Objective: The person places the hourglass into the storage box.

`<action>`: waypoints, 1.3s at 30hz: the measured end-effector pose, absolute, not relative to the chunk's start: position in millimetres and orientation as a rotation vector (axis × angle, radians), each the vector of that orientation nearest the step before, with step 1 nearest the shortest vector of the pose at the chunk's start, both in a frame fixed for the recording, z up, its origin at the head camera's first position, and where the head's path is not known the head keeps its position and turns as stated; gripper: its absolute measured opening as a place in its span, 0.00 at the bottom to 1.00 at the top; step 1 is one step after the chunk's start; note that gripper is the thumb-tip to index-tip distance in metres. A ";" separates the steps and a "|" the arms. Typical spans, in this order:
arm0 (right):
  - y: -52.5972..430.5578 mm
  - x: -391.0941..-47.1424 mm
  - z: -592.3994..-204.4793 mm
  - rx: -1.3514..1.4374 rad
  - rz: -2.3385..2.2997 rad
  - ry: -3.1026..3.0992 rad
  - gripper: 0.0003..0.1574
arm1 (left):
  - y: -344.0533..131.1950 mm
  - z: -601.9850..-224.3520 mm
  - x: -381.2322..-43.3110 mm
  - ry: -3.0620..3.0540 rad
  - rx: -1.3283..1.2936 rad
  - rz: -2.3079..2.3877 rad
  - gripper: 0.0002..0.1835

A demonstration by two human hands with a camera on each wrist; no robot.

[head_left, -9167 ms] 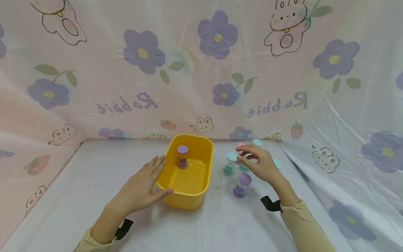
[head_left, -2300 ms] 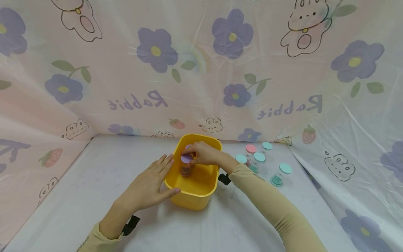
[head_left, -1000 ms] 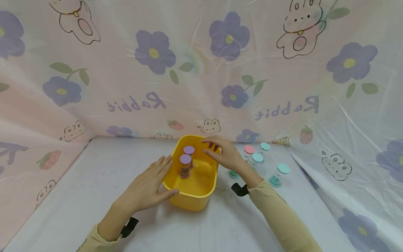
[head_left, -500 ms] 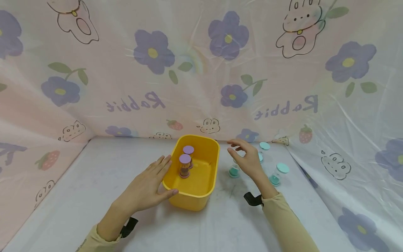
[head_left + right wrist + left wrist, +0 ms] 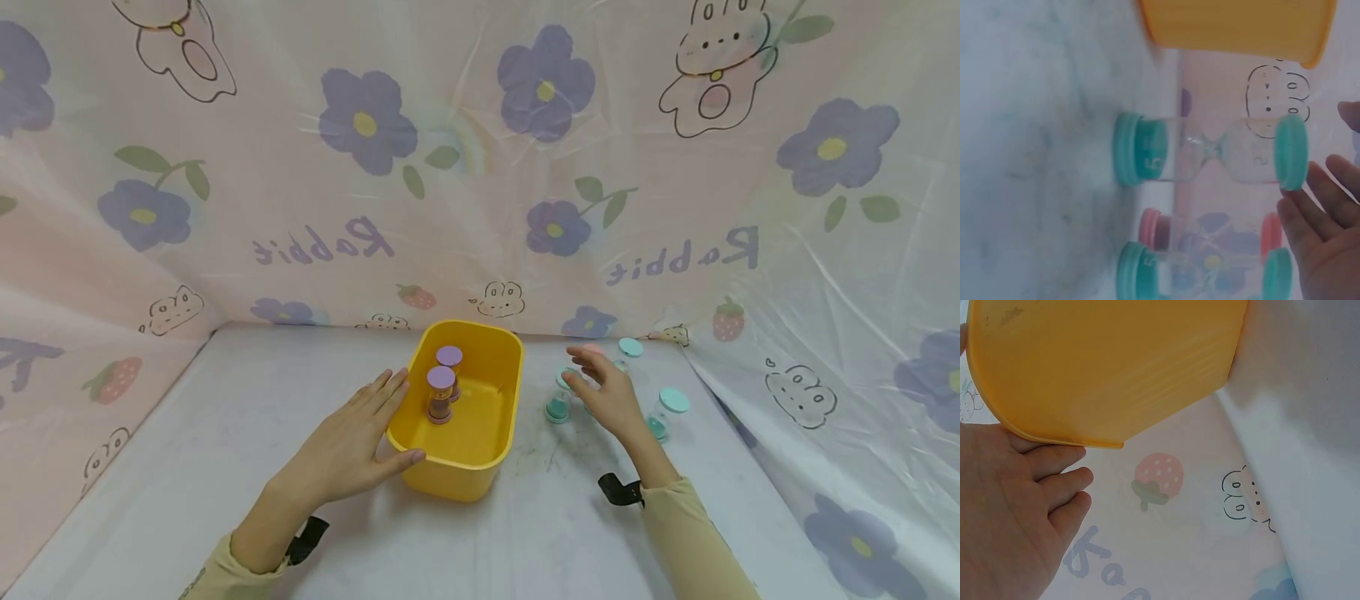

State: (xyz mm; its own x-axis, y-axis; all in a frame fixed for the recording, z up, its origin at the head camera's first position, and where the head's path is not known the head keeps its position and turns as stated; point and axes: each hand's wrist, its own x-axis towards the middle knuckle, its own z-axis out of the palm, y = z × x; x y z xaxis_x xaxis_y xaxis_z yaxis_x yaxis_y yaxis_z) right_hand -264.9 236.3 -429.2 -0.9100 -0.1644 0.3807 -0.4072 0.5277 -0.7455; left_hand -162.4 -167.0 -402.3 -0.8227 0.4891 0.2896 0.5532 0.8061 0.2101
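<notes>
resting on the yellow bin [image 5: 450, 482], likely steadying it, the left hand [image 5: 341, 450] has straight fingers; the right hand [image 5: 611, 398], empty fingers apart, hovers by a teal-capped hourglass [image 5: 557, 409].

in the head view the light is soft and moderately bright, spread evenly, and seems to come from above; the printed curtain [image 5: 435, 271] shows pale streaks of glare along its folds; on the white surface [image 5: 247, 400], faint shadows with blurred borders lie before the yellow box [image 5: 453, 482] and beside the right sleeve [image 5: 690, 533]; toward the sides, the curtain's pattern is stretched, as by a wide lens; the left wrist view is dimmer and greyish, with the left hand [image 5: 1016, 506] in shade; the right wrist view is hazy and of weak contrast, the surface smeared, the green hourglass [image 5: 1212, 150] soft at its edges.
</notes>
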 end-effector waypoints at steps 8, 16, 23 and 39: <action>240.0 -262.2 -439.7 0.437 1.352 -2.591 0.34 | -166.6 -402.4 -162.6 -2.777 -0.807 -0.426 0.53; 240.7 -262.2 -449.7 0.412 1.368 -2.600 0.34 | -167.2 -403.3 -162.8 -2.779 -0.807 -0.434 0.52; 240.6 -262.9 -452.9 0.405 1.368 -2.594 0.33 | -166.9 -402.4 -162.8 -2.779 -0.810 -0.429 0.53; 239.1 -260.1 -449.6 0.388 1.375 -2.580 0.32 | -167.9 -403.7 -163.3 -2.779 -0.810 -0.436 0.52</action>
State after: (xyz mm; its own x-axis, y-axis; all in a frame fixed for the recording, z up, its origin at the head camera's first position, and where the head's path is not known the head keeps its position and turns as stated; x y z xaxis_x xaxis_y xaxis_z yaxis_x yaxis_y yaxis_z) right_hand -260.1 239.1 -449.6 -0.9474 -0.1388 0.2885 -0.3169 0.5348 -0.7833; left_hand -163.3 -167.9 -403.7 -0.8258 0.4876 0.2835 0.5510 0.8048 0.2207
